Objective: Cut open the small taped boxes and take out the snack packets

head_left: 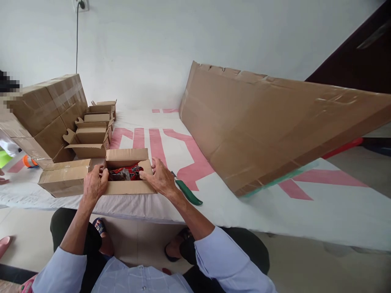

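A small open cardboard box (131, 186) sits near the front edge of the covered table. Inside it lies a red-and-black printed packet (128, 173) with a partly clear, shiny wrapper. My left hand (95, 182) grips the box's left end, fingers bent over the rim. At the other end, my right hand (160, 176) has its thumb over the inside and its fingers up by the flap. Touching or close to my left hand is a taped, closed cardboard box (64, 179). A long green object (189, 193), like a handle or sheath, lies right of my right hand.
Several open small boxes (91, 138) stand in a row at the back left, beside large taped cartons (58, 108). A big cardboard sheet (259, 126) leans across the right side. An orange roll (29, 161) and another person's fingers (3, 177) show at far left.
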Demonstrator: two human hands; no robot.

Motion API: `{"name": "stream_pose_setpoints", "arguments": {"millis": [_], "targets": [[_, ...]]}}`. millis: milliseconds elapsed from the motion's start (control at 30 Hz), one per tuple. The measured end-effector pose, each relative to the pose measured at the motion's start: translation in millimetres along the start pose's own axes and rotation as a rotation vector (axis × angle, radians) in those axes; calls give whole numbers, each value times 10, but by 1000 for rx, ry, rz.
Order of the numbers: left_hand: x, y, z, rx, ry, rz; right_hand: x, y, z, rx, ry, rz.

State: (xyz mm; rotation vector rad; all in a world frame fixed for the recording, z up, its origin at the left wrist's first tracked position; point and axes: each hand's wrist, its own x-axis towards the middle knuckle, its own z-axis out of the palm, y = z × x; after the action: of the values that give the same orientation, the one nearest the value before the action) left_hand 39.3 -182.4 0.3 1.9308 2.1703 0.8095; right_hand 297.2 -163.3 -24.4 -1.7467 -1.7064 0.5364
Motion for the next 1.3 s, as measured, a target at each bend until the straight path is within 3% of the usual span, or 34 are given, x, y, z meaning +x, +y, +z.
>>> {"name": "stream_pose_setpoints", "arguments": {"millis": [200, 300, 400, 500, 667, 800, 900, 967, 1067, 1167, 1300], "targets": [[5, -132, -114, 35, 52, 126, -4, -72, 5, -118, -72, 44], [137, -235, -272, 221, 107, 170, -8, -134, 14, -155, -79, 42], [268, -374, -365, 422, 60, 142, -9, -150, -21, -140, -70, 63], [291, -548, -385, 500, -12, 135, 35, -51, -110, -10, -94, 93], [125, -777, -473, 432, 3, 210, 169, 293, -298, 164, -114, 54], [-22, -620, -495, 205, 96, 342, 212, 387, -369, -144, 64, -68], [-85, -342, -369, 2, 71, 466, 231, 255, -356, -422, 199, -368], [-101, -173, -240, -34, 18, 471, 260, 106, -326, -518, 130, -590], [-96, -22, -68, -12, -29, 371, 323, -132, -270, -597, -144, -755], [-77, 5, 15, -11, -26, 322, 372, -307, -210, -638, -307, -752], [-67, -73, -5, -42, 29, 320, 395, -382, -117, -654, -313, -715]]}}
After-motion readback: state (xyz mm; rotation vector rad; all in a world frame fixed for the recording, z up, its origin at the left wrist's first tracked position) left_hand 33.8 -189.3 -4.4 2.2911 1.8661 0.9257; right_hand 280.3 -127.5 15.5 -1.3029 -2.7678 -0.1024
